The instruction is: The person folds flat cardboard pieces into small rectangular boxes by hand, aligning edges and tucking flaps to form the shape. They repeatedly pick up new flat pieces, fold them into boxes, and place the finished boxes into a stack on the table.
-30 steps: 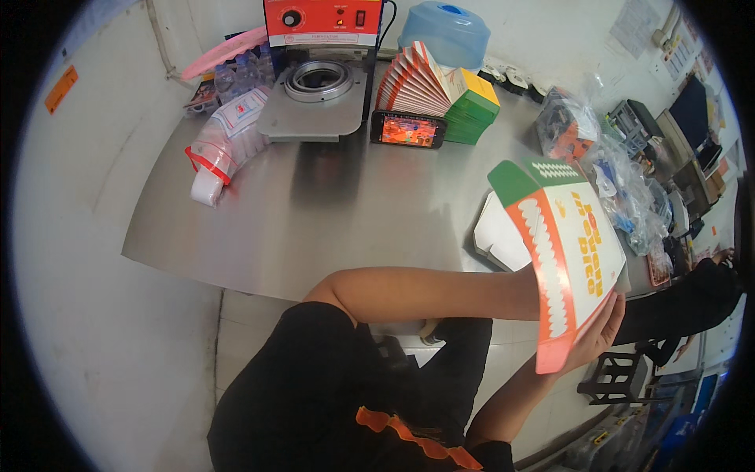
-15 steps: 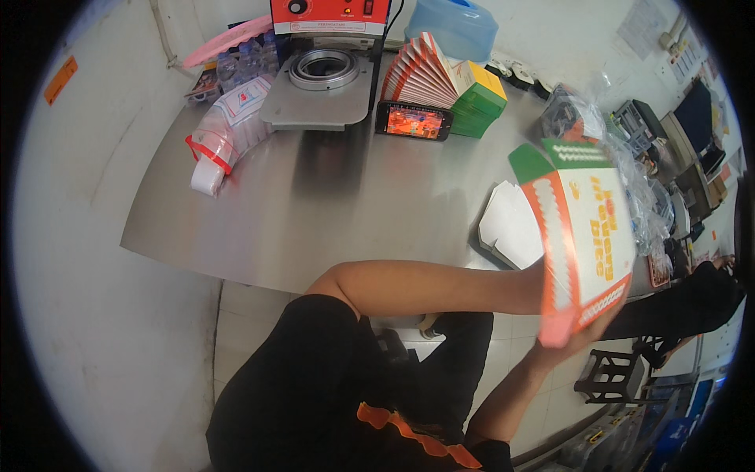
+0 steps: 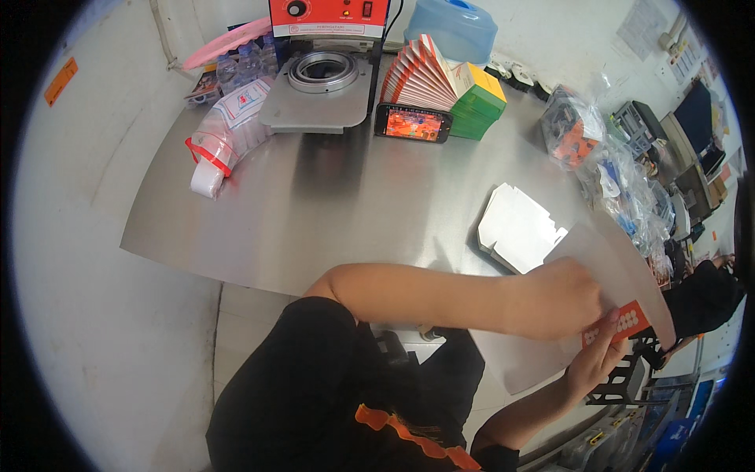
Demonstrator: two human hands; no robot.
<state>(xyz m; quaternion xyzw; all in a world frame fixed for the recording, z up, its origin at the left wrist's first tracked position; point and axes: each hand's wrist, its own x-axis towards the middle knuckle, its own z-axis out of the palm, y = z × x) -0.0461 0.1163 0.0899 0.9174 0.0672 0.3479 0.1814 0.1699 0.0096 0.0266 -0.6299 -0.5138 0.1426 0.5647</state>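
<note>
Far to the right, both hands are at a printed cardboard carton [image 3: 617,324], whose plain pale side is smeared by motion and whose orange-red flap shows dots. My right hand [image 3: 594,360] pinches it by this flap, thumb on top. My left hand [image 3: 562,295] reaches across from the left and is curled closed against the pale cardboard; its fingertips are hidden. Just left of the carton lies a stack of white die-cut cardboard blanks [image 3: 515,224] on the steel table [image 3: 377,212].
At the back stands a red-fronted sealing machine [image 3: 318,86], with bagged white cups [image 3: 228,134] to its left. A phone [image 3: 413,123] leans against fanned cartons [image 3: 421,75]. Clear plastic bags [image 3: 629,189] crowd the right. A dark stool [image 3: 617,385] and another person [image 3: 704,303] are beyond.
The carton has turned from its printed outer face to a plain pale side, and its shape has opened or flattened. Both hands have shifted slightly right, uncovering more of the white stack.
</note>
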